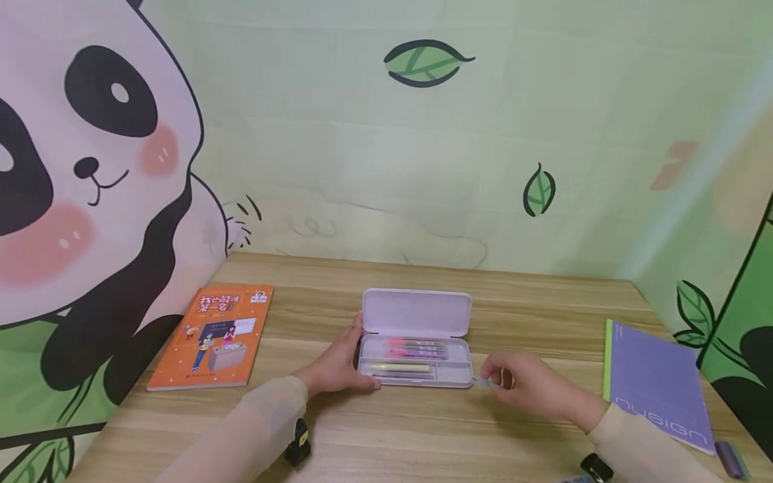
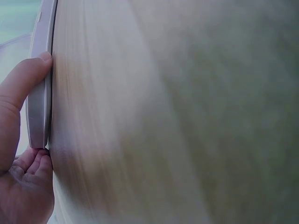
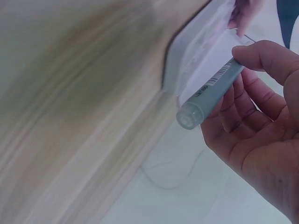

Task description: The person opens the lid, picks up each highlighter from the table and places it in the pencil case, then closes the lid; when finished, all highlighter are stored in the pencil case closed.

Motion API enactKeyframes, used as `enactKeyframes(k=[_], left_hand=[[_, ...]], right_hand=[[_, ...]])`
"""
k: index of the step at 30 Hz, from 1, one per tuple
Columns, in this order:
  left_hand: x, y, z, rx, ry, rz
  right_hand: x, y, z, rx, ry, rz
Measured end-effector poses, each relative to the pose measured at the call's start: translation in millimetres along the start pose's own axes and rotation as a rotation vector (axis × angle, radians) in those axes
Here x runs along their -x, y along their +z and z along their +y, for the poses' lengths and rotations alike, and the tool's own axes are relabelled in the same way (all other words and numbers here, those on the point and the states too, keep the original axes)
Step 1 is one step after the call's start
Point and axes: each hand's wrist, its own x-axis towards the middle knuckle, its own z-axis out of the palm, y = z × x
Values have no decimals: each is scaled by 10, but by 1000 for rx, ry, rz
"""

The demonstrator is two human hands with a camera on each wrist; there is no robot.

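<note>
A white pencil case [image 1: 417, 315] lies with its lid raised on the wooden table. Pink-tipped pens [image 1: 417, 353] fill its back compartment, and a yellowish pen [image 1: 401, 367] lies in the front left one. My left hand [image 1: 332, 362] grips the case's left end, the thumb on its front side and the fingertips against its end in the left wrist view. Just off the case's right end, my right hand [image 1: 531, 386] pinches a grey-green marker pen [image 3: 212, 91] between thumb and fingers. The marker's barcode and translucent end show in the right wrist view.
An orange book [image 1: 226, 362] lies at the left, and a purple notebook [image 1: 655, 386] with a green spine at the right. A dark purple marker-like object [image 1: 731, 459] is beside the notebook's near corner. A panda-printed backdrop [image 1: 338, 134] stands behind the table.
</note>
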Motion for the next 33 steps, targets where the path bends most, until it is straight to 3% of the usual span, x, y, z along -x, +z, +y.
enactKeyframes(k=[13,20,26,33], left_hand=[[-1,1,1,3,5,5],[-9,0,-16,-6,1,-2],[-10,4,-38,0,-5,-9],[-6,-2,-28,-2,3,-11]], right_hand=[[-526,10,-256,-13,-89,16],[-761,59,-377,-23,-175,33],[-944,125,-472,-25,-133,-5],[-1127,269,-530,1,-145,-18]])
